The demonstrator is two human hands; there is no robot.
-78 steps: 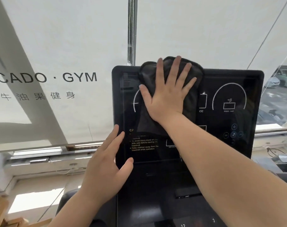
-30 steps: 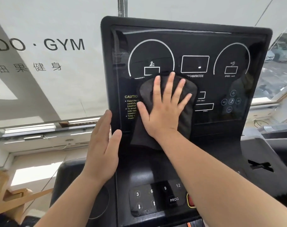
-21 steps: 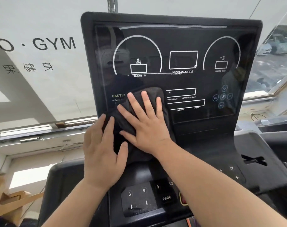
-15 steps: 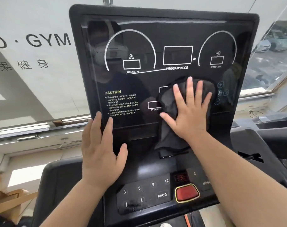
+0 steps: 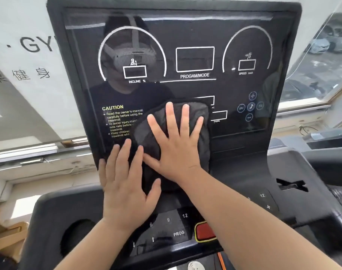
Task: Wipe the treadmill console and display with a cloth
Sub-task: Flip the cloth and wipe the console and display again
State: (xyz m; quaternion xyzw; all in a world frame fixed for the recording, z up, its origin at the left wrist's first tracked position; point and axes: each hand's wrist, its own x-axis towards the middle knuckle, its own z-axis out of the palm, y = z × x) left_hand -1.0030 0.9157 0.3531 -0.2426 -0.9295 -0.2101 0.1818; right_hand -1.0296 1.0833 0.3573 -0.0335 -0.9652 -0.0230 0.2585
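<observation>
Right hand (image 5: pixel 178 147), fingers spread flat, presses the cloth (image 5: pixel 203 137) on the display's (image 5: pixel 195 36) lower middle; left hand (image 5: pixel 125 184) rests open beside it. Mid-wipe, I'd say; the near console (image 5: pixel 283 191) probably comes next.

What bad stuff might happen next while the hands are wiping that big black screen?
Two things, maybe. The right hand presses the cloth low on the display. If it slides further down, it might bump the PROG button or the red button and set something off. The bare left hand lies flat on the shiny panel, so it may leave fingerprints there.
</observation>
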